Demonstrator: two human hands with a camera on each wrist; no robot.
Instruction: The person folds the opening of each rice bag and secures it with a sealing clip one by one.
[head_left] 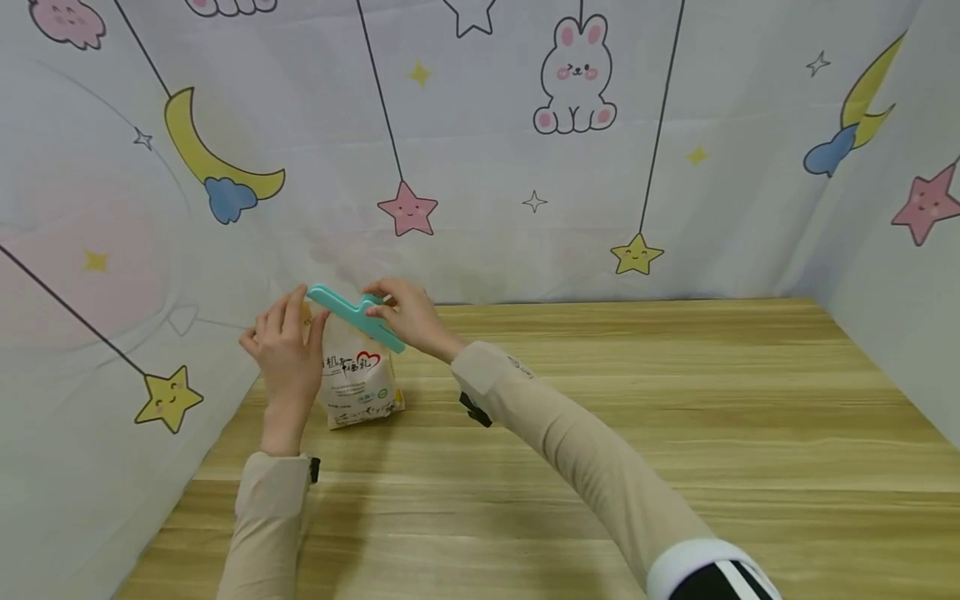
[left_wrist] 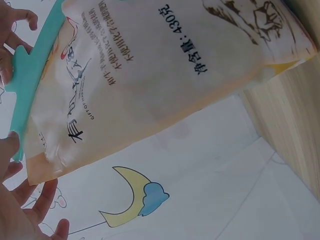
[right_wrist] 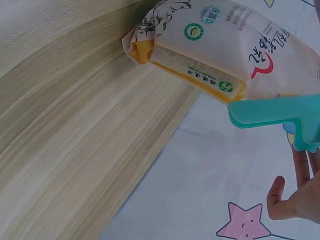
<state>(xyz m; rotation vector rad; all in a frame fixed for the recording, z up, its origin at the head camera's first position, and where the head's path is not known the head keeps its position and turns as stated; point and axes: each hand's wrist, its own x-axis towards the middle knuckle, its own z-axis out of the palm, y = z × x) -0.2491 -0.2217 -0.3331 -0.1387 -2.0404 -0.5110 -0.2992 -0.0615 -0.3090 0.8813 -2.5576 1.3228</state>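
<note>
A white printed food bag (head_left: 356,387) with dark lettering and a red heart stands on the table at the left. Across its top edge lies a turquoise bag clip (head_left: 341,307), slanting down to the right. My right hand (head_left: 414,318) pinches the clip's raised handle between thumb and fingers. At the bag's upper left corner, my left hand (head_left: 288,354) pinches the bag's top, its thumb by the end of the clip (left_wrist: 30,82). In the right wrist view, a yellow-edged side panel of the bag (right_wrist: 210,35) shows.
The wood-grain table (head_left: 600,433) stretches to the right of the bag. Behind and to the left hangs a white cloth (head_left: 495,150) printed with moons, stars and a rabbit, close to the left hand.
</note>
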